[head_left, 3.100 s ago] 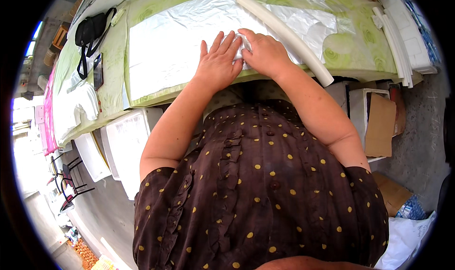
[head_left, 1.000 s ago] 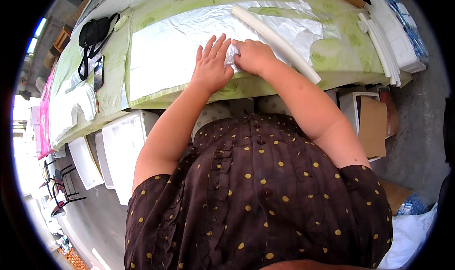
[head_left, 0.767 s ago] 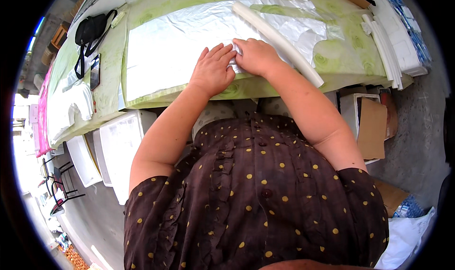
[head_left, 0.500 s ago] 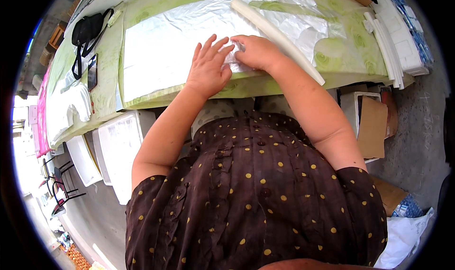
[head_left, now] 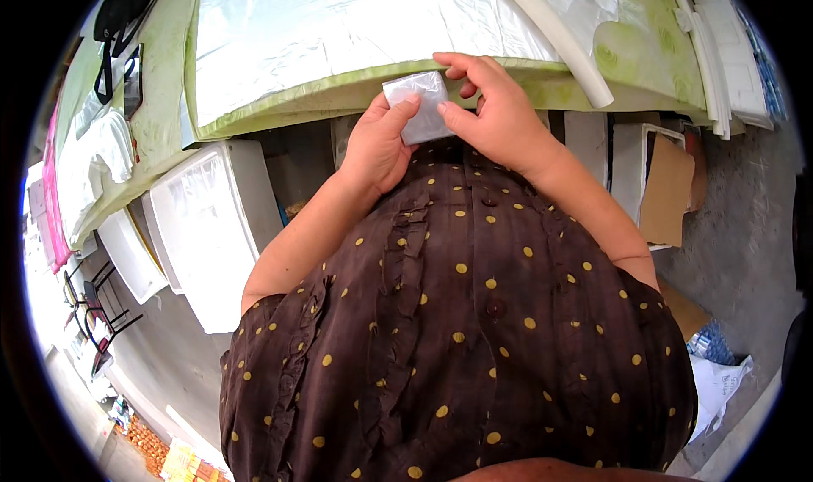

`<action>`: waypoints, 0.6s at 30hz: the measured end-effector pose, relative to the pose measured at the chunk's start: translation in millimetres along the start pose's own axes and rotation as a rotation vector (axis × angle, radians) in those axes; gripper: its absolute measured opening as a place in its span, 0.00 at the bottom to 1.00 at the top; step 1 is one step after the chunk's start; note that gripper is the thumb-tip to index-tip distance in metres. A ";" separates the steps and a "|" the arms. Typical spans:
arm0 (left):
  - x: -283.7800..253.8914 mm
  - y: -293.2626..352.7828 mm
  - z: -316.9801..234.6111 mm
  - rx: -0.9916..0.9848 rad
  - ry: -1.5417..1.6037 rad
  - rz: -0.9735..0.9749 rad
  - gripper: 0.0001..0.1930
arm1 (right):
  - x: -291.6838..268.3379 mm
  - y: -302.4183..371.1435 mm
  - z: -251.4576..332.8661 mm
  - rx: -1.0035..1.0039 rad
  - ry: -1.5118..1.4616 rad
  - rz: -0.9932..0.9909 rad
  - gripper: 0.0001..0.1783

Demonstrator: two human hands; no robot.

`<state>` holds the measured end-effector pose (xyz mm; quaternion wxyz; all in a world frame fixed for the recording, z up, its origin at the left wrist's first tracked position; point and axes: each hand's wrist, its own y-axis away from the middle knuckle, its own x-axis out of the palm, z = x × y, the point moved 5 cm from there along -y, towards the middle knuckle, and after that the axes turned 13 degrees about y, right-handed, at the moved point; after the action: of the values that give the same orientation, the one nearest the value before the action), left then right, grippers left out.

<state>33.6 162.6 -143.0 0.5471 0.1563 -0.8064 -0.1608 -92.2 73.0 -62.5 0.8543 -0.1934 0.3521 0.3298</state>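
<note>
A small square packet, flat and wrapped in clear shiny plastic, is held up just off the table's near edge. My left hand grips it from the left, thumb across its face and the other fingers behind it. My right hand is at the packet's right side, the thumb tip at its edge. That hand's index finger stretches out above, apart from the thumb, while its other fingers curl loosely.
White plastic sheeting covers much of the green table cloth, with a long white roll across it. Left lie a black bag, a phone and white cloth. White bins and a cardboard box stand below.
Both hands have come back from the sheeting toward my body. The packet, mostly hidden under the fingers before, is now lifted in my left hand. The view has tilted downward.
</note>
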 end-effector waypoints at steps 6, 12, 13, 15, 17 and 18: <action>4.1 10.0 -4.6 0.046 -0.090 0.005 0.16 | 19.4 -11.9 -10.4 0.177 -0.463 -0.032 0.19; -4.9 24.0 -17.1 0.440 -0.280 0.165 0.24 | 23.9 -14.3 -16.2 0.211 -0.551 -0.183 0.14; -13.8 22.1 -13.4 0.477 -0.318 0.185 0.19 | 27.3 -13.9 -18.6 0.195 -0.531 -0.178 0.14; -22.9 21.3 -16.1 0.445 -0.395 0.120 0.13 | 32.1 -11.5 -16.3 0.208 -0.539 -0.132 0.13; -18.6 32.5 -35.2 0.411 -0.315 0.019 0.10 | 32.8 -10.5 -8.5 0.220 -0.586 -0.119 0.14; -28.0 35.6 -54.5 0.503 -0.392 0.014 0.10 | 32.0 -9.3 -7.3 0.185 -0.620 -0.110 0.14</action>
<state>91.6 201.9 -132.0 0.3267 0.2471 -0.9120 0.0203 -72.0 76.0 -89.9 0.9512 -0.0240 0.0926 0.2933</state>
